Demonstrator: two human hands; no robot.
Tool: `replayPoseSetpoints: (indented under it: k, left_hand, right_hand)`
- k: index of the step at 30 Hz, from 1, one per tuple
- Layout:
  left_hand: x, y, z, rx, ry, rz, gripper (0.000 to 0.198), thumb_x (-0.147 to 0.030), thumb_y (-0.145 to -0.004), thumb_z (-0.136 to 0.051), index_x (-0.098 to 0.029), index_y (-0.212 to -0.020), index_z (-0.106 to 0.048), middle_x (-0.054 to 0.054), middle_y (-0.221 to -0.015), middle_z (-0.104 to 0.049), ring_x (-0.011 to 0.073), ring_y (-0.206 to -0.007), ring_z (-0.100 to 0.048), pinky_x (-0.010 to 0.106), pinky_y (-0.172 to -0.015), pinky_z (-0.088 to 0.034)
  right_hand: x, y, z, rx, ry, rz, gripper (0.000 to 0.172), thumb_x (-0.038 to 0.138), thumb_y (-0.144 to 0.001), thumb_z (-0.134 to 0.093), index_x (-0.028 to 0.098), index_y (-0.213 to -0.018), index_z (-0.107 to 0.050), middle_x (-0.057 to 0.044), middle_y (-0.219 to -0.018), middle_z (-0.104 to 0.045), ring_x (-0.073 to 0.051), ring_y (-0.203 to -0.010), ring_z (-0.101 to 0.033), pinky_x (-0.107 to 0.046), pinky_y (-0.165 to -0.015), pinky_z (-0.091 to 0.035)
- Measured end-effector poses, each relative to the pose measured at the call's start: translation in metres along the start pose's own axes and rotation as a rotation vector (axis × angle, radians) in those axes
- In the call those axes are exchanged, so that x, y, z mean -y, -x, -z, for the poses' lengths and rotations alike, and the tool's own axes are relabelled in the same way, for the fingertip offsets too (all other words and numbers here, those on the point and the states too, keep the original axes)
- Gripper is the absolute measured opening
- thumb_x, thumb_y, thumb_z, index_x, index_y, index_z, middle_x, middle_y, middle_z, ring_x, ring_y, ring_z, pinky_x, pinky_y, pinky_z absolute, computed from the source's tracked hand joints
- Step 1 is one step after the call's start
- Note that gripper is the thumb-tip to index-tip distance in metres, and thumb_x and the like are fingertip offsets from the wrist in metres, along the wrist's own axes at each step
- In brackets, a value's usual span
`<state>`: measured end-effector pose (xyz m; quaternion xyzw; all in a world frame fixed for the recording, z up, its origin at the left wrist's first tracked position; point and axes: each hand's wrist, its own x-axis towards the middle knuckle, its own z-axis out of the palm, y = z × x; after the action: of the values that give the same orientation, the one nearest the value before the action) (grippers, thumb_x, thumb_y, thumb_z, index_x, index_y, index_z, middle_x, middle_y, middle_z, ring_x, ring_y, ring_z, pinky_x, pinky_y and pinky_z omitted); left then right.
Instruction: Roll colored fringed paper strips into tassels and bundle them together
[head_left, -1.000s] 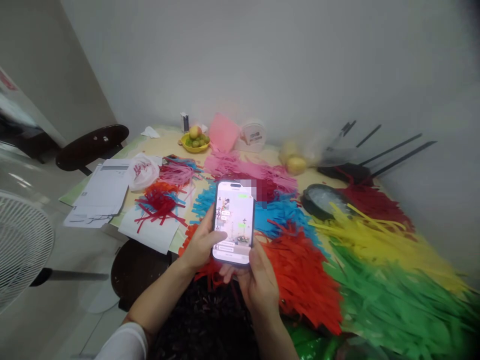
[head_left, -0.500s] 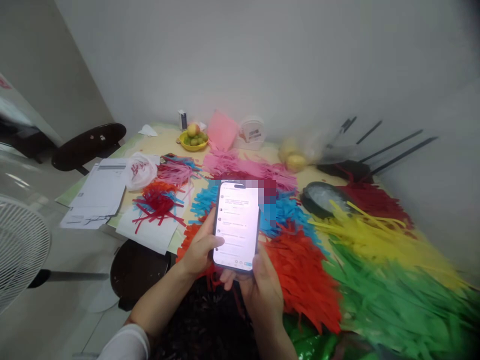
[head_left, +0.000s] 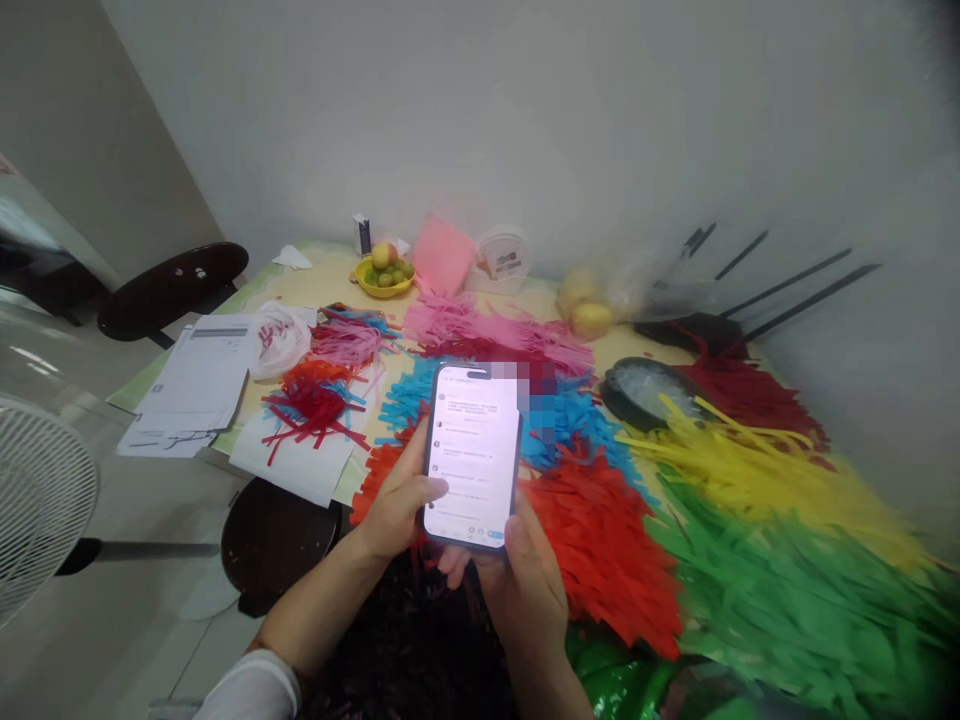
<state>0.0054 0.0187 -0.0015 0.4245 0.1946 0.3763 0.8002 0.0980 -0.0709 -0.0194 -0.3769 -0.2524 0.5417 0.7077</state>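
A lit smartphone [head_left: 472,455] is held upright in front of me over the table edge. My left hand [head_left: 394,500] grips its left side, thumb resting on the screen. My right hand [head_left: 525,590] cups the phone's lower right corner from below, thumb at the bottom edge. Behind the phone lie heaps of cut paper strips: red-orange [head_left: 607,550], blue [head_left: 570,425], pink [head_left: 487,330], yellow [head_left: 757,470] and green [head_left: 787,590].
The table [head_left: 330,285] also bears a yellow fruit bowl [head_left: 384,277], white papers [head_left: 199,375], a plastic bag [head_left: 277,340], a dark pan [head_left: 641,390] and a small mixed strip pile [head_left: 315,405]. Dark stools [head_left: 169,290] stand at left; a white fan [head_left: 41,500] is at far left.
The phone's screen changed from a picture-filled page to a mostly white list. The phone and both hands shifted slightly right and lower; the grip stayed the same.
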Motion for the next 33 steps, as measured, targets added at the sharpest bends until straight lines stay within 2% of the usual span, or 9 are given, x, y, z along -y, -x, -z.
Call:
replayPoseSetpoints:
  k: [8,15,23,27,33]
  left_hand:
    - [0.0006,-0.0005,0.0011,-0.011,-0.015,0.005,0.087,-0.036,-0.073,-0.065,-0.018,-0.151,-0.03,0.013,-0.11,-0.07,0.0175,-0.065,-0.064,0.024,-0.054,-0.046]
    - [0.0009,-0.0002,0.0003,-0.02,-0.024,0.006,0.088,-0.034,-0.073,-0.063,-0.017,-0.152,-0.029,0.012,-0.103,-0.071,0.0138,-0.056,-0.06,0.022,-0.049,-0.043]
    - [0.0031,-0.0004,0.0009,0.025,-0.002,0.009,0.089,-0.035,-0.076,-0.062,-0.021,-0.155,-0.021,0.01,-0.098,-0.073,0.0104,-0.045,-0.055,0.022,-0.047,-0.043]
    - [0.0045,-0.0003,0.0006,0.017,-0.006,0.019,0.095,-0.035,-0.076,-0.063,-0.021,-0.156,-0.015,0.011,-0.1,-0.072,0.0114,-0.047,-0.056,0.023,-0.047,-0.043]
    - [0.0041,-0.0009,-0.0004,-0.024,-0.028,0.022,0.094,-0.035,-0.073,-0.064,-0.021,-0.155,-0.021,0.013,-0.107,-0.071,0.015,-0.056,-0.061,0.023,-0.05,-0.044]
  right_hand:
    - [0.0015,0.0,0.0007,0.003,0.027,-0.022,0.043,0.052,-0.095,-0.048,0.02,-0.123,-0.053,-0.004,-0.064,-0.069,-0.02,-0.049,-0.062,-0.029,-0.042,-0.05]
    - [0.0023,-0.0003,0.0008,-0.002,0.015,-0.038,0.04,0.051,-0.095,-0.048,0.022,-0.122,-0.055,-0.004,-0.063,-0.068,-0.021,-0.048,-0.06,-0.031,-0.041,-0.048]
    - [0.0036,0.0007,-0.0015,-0.025,0.03,-0.037,0.041,0.053,-0.094,-0.048,0.023,-0.121,-0.055,-0.003,-0.06,-0.067,-0.021,-0.045,-0.058,-0.032,-0.04,-0.047]
    - [0.0044,0.0009,0.0007,-0.013,0.02,-0.034,0.039,0.052,-0.095,-0.048,0.024,-0.12,-0.056,-0.003,-0.062,-0.067,-0.022,-0.047,-0.06,-0.032,-0.041,-0.048]
    - [0.0048,0.0004,0.0027,-0.008,0.033,-0.044,0.039,0.052,-0.095,-0.048,0.023,-0.119,-0.057,-0.003,-0.062,-0.067,-0.021,-0.046,-0.06,-0.032,-0.041,-0.048]
